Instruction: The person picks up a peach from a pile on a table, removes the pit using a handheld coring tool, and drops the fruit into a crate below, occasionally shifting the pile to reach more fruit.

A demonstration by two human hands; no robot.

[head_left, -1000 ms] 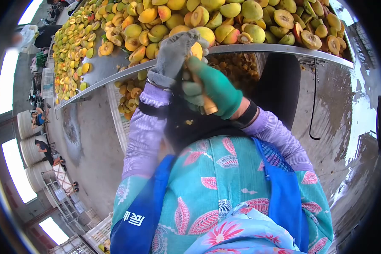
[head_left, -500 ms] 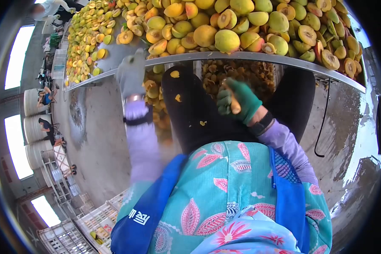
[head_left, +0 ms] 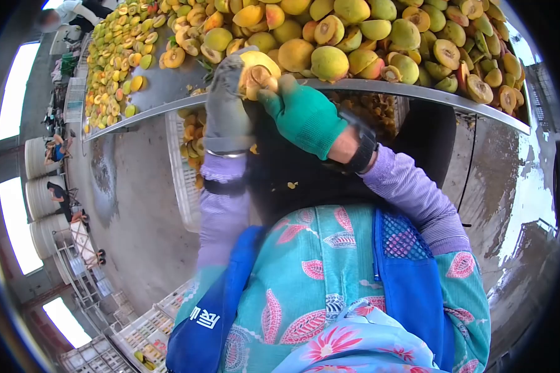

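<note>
My left hand (head_left: pixel 226 109), in a grey glove, is closed around a cut yellow peach (head_left: pixel 259 61) above the metal table's front edge. The peach's cut face, with a brownish middle, is turned toward me. My right hand (head_left: pixel 310 118), in a green glove, is closed and its fingertips meet the peach from the right. A tan-handled small tool showed in this hand a moment ago; now the fingers and the peach mostly hide it. Heaped just beyond both hands are many peaches (head_left: pixel 330 62), some whole-looking and some halved with brown centres showing.
The metal table rim (head_left: pixel 379 86) runs across in front of me. Halved peaches (head_left: pixel 115 74) spread over the table's left part. Below stands a white crate (head_left: pixel 182 180) with peach pieces. Other people (head_left: pixel 59 193) are far left, near large pale tanks (head_left: pixel 42 199). More crates (head_left: pixel 140 336) stand lower left.
My left hand, empty and reaching at the table edge before, now holds a peach. My right hand has risen from over my lap to the peach, up and to the left.
</note>
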